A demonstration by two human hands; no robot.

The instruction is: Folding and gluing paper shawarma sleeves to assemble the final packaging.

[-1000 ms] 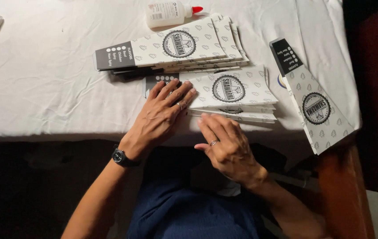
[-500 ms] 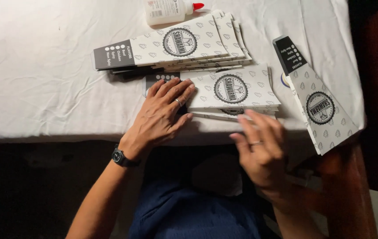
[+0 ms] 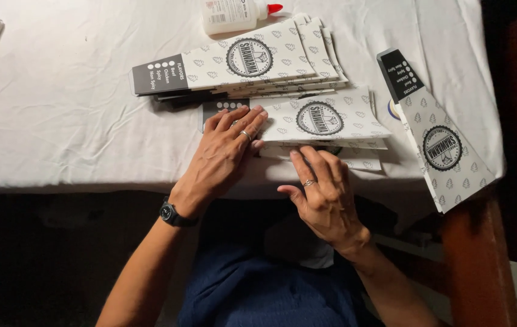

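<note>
A near pile of flat printed paper sleeves [image 3: 331, 124], white with a small leaf pattern, a round dark emblem and a dark end panel, lies at the table's near edge, roughly at the centre of the view. The left hand [image 3: 225, 151] rests flat on the pile's dark end, at about 9 o'clock from the emblem, fingers spread and straight, gripping nothing; a ring shows on one finger and a black wristwatch [image 3: 172, 213] on the wrist. The right hand [image 3: 325, 191] lies at 6 o'clock from the pile, open with fingers loosely extended, the fingertips touching the lowest sheets at the pile's near edge; whether it pinches a sheet cannot be told.

At 12 o'clock from this pile, a second fanned stack of the same sleeves [image 3: 240, 63] overlaps it. A glue bottle with a red cap [image 3: 237, 12] lies beyond at 12 o'clock. A single sleeve [image 3: 434, 133] lies slanted at 3 o'clock. All sit on a white tablecloth [image 3: 58, 121].
</note>
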